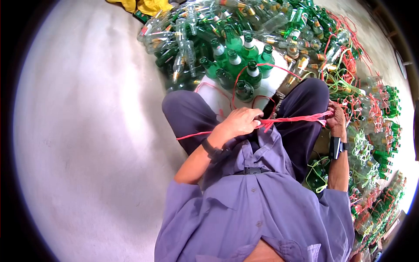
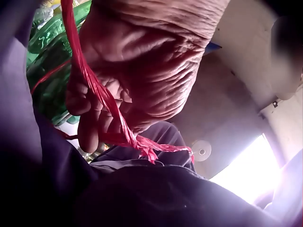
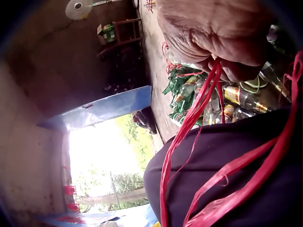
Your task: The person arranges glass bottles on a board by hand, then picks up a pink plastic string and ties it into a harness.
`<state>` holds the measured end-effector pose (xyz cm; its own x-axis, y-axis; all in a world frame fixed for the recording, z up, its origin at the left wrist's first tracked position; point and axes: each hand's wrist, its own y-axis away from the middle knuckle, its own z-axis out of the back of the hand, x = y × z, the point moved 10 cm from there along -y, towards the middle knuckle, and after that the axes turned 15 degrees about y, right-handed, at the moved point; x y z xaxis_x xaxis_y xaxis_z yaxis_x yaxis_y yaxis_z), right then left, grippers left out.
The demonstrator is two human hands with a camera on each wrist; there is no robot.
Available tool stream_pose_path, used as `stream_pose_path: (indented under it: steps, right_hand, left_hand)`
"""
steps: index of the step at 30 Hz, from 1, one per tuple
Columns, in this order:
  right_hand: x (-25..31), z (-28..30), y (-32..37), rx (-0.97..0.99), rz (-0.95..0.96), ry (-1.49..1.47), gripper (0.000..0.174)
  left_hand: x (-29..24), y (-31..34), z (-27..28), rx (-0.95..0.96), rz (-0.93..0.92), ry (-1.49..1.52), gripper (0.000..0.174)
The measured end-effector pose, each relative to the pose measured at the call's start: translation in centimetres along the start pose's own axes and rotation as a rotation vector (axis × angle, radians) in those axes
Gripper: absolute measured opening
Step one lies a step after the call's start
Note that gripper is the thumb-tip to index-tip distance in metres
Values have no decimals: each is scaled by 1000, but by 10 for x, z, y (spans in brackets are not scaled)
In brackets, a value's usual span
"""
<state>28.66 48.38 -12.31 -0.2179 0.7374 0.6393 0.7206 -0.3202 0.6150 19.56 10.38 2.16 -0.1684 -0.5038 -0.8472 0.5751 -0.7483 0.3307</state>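
Red plastic twine (image 1: 301,118) stretches between my two hands over the lap. My left hand (image 1: 240,122) pinches it near its gathered middle, with a tail trailing left over the thigh. In the left wrist view the fingers (image 2: 87,135) curl by the strands, and a twisted length crosses the palm. By the right knee, my right hand (image 1: 336,117) grips the other end; in the right wrist view several strands hang from its curled fingers. Ahead of the knees, a group of upright green bottles (image 1: 235,63) stands on a white board (image 1: 209,94), with a loop of twine around and over them.
A large heap of loose clear and green bottles (image 1: 183,56) lies beyond the board. Along the right, bundled bottles (image 1: 375,148) stand tied with red and pale green twine. Bare floor (image 1: 96,131) spreads on the left, with yellow sacking (image 1: 152,6) at the far edge.
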Motion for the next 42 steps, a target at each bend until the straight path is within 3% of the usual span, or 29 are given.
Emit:
stream_pose_path:
  steps: [2, 6, 10, 12, 14, 16, 17, 19, 20, 22, 23, 26, 27, 29, 30, 32, 33, 35, 36, 37, 39, 42]
  right_hand:
    - [-2, -2, 4, -93, -25, -32, 6]
    - [-8, 12, -5, -119, -43, 13, 21]
    - [-11, 17, -6, -156, -54, 73, 31]
    - [-10, 20, -6, -153, -56, 78, 32]
    - [-11, 33, -15, -151, -25, 80, 26]
    - [-13, 63, -25, -237, 23, 43, 27]
    - [-12, 54, -9, -288, -20, 89, 26]
    - [-8, 49, 5, -382, -56, 136, 21]
    - [-12, 59, 4, -378, -57, 137, 21]
    - [4, 60, -14, -13, 375, 699, 17]
    - [-23, 155, -93, -37, 323, 408, 13]
    - [-18, 51, -10, -97, -67, -9, 10]
    - [-18, 63, -13, -176, -60, 37, 8]
    - [-20, 73, -18, -169, -55, 20, 8]
    - [-20, 72, -18, -157, -51, 2, 9]
    - [-20, 60, -11, -205, -61, -4, 13]
    - [-20, 58, -7, -254, -69, -10, 17]
    - [-27, 74, -21, -191, -59, -10, 17]
    - [-29, 76, -27, -123, -48, -8, 18]
    - [-28, 73, -21, -176, -15, 27, 17]
    - [-28, 71, -20, -177, -18, 54, 15]
    - [-30, 63, -17, -140, -32, -2, 13]
  left_hand:
    - [-3, 4, 3, -16, -75, -13, 23]
    - [-25, 30, 41, -195, -246, -59, 14]
    - [-30, 72, 110, -444, -158, 103, 10]
    - [-35, 103, 156, -690, -292, 39, 13]
    - [15, 140, 204, -898, -14, 390, 16]
    - [31, 191, 246, -1193, -206, 794, 19]
    - [45, 208, 263, -1198, -208, 789, 19]
    - [65, 231, 286, -1145, -658, 1334, 20]
    - [68, 232, 287, -1149, -660, 1331, 20]
    - [66, 263, 281, -1719, -567, 1209, 25]
    - [70, 263, 283, -1689, -561, 1204, 26]
    - [79, 262, 274, -1805, -532, 1076, 26]
    - [80, 260, 270, -1803, -530, 1079, 26]
    - [84, 248, 262, -1713, -274, 937, 40]
    - [78, 244, 254, -1713, -273, 938, 40]
    - [51, 223, 239, -1593, -4, 580, 44]
    - [42, 219, 232, -1554, -19, 275, 38]
    - [-15, 186, 199, -1352, -304, -43, 25]
    - [-36, 156, 176, -1177, -272, 223, 16]
    - [-37, 125, 152, -901, -326, 151, 16]
    - [-78, 74, 96, -502, -425, -103, 22]
    - [-51, 14, 34, -165, -364, 38, 44]
